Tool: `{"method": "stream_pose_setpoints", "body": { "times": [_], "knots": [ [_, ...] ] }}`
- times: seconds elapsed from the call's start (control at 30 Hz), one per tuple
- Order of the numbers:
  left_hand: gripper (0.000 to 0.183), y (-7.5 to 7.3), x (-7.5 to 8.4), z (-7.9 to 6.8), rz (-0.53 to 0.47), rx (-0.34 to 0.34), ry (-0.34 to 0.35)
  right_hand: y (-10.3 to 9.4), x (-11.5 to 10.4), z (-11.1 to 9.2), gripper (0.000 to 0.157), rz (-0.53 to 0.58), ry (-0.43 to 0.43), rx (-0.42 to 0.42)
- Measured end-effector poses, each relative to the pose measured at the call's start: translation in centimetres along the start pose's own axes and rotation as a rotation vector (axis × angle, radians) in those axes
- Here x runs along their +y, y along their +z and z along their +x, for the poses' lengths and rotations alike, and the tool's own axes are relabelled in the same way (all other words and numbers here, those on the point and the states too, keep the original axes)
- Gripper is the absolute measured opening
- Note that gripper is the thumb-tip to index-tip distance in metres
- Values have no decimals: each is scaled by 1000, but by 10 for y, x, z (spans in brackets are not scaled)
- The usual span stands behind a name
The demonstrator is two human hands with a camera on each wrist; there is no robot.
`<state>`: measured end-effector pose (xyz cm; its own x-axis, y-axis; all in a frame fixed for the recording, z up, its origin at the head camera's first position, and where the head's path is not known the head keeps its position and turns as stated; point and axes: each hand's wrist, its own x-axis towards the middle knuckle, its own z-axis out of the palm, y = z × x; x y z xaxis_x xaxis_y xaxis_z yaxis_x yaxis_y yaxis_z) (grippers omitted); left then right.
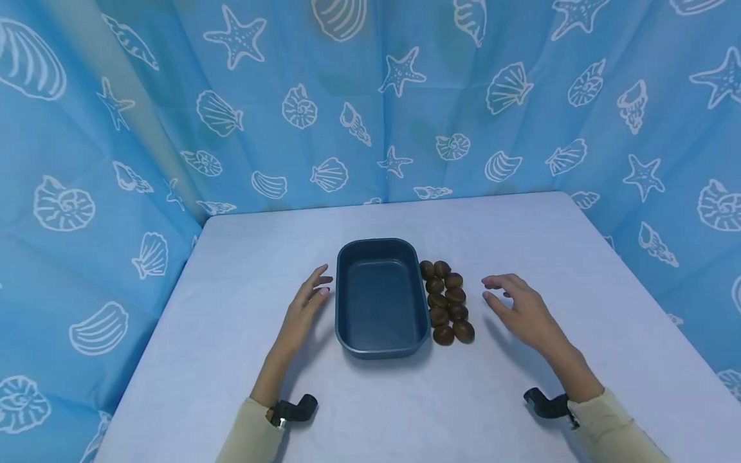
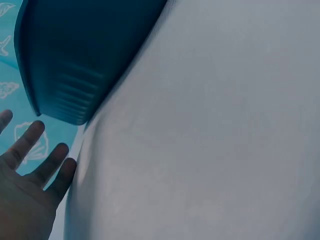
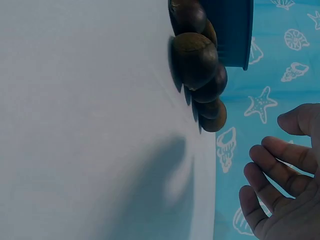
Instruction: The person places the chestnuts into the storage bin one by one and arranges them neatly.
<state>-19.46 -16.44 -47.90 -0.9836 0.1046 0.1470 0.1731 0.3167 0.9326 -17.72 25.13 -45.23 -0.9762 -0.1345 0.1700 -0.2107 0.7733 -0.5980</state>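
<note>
A dark blue rectangular bin (image 1: 382, 347) with rounded corners stands upright in the middle of the table, nothing in it. Along its right side lie several brown chestnuts (image 1: 455, 296) in two rough rows; in the right wrist view the nearest chestnut (image 3: 195, 60) looks round and glossy, with a paler cap. My left hand (image 1: 303, 308), fingers spread and loosely bent, hovers just left of the bin and holds nothing. To the right of the chestnuts my right hand (image 1: 523, 312) hangs above the cloth, fingers relaxed, a gap between it and them.
A white cloth covers the table (image 1: 260, 251). Blue curtains (image 1: 347, 96) printed with white shells and starfish enclose its back and sides. Each wrist carries a black camera mount (image 1: 298, 408).
</note>
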Motion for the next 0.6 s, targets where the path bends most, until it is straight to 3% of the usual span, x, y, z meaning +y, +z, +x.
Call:
{"method": "stream_pose_setpoints", "body": {
  "times": [0.17,0.6],
  "knots": [
    [49,3,-1,-1,-51,-8,6,3,2,-4,34,8,10,-1],
    [48,10,-1,-8,-58,-19,-17,12,3,-14,31,63,0,27]
  ]
}}
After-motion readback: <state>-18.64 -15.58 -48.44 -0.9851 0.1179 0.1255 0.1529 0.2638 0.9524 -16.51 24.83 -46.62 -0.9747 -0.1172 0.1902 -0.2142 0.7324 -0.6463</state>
